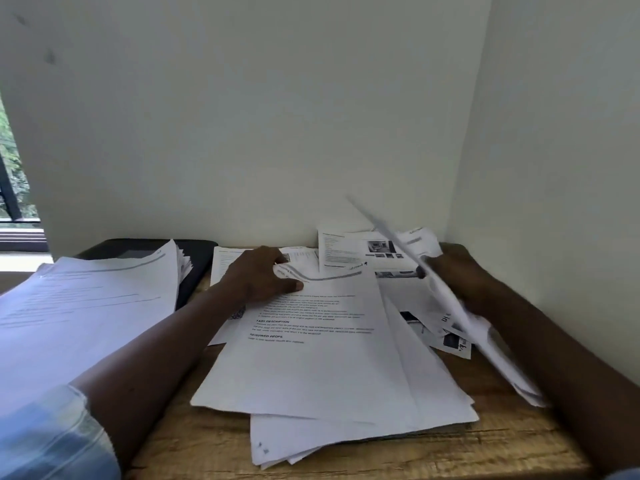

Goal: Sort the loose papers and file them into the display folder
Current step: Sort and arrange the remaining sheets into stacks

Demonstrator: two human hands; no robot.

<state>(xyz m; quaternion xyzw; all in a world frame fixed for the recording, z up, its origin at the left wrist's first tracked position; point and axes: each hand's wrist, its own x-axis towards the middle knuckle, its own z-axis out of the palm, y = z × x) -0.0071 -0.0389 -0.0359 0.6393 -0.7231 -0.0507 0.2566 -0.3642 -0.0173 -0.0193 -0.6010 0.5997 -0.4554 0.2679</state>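
Several loose printed papers (pixel 322 368) lie in a messy heap on the wooden desk (pixel 194 441). My left hand (pixel 263 275) rests on the top sheet's upper left corner, thumb and fingers pinching its curled edge. My right hand (pixel 464 275) grips a blurred sheet (pixel 450 306) that stands on edge, tilted up over the heap's right side. To the left, a thick stack of paged sheets (pixel 86 313) lies over a black display folder (pixel 197 261), of which only the far right part shows.
White walls close in behind (pixel 277 133) and at the right (pixel 554 168), forming a corner. More printed sheets with photos (pixel 360 251) lean at the back right. A window (pixel 14 188) sits at far left. Bare desk wood shows at the front.
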